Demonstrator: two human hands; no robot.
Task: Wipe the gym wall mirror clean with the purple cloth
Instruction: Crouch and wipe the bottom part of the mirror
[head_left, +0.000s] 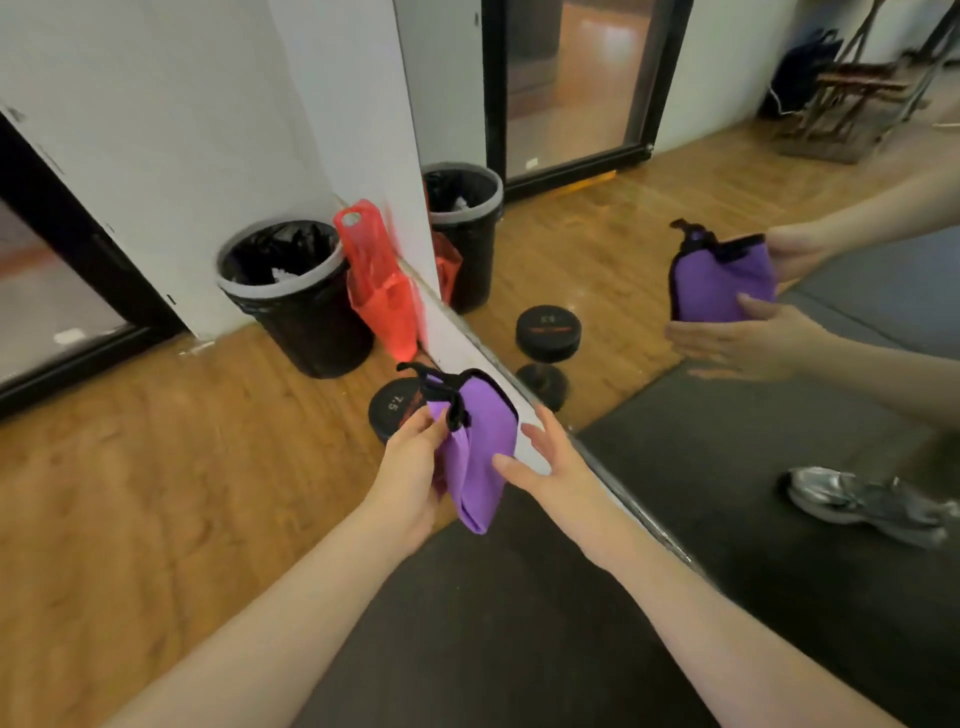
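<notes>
Bin (296, 291) by the wall, black liner, white scraps inside; red bag (382, 280) leans beside it. Wood floor (104, 467), dark mat (493, 623) under me. Mirror (675, 156) runs along my right, its bottom edge close. I see my left hand (410, 467) pinching the cloth (480, 441); right hand (550, 467) fingers relaxed, just beside it. Dumbbell (395, 405) behind.

A black waste bin (293, 296) with a grey rim and a black liner stands left of centre on the wooden floor (104, 467), close to the white wall (182, 114). A red plastic bag (382, 283) leans just beside it on the right. A black dumbbell (392, 408) marked 7.5 lies on the floor below the bag. A dark mat (467, 623) covers the floor at the bottom centre. A black-framed glass door (47, 291) fills the left edge.
</notes>
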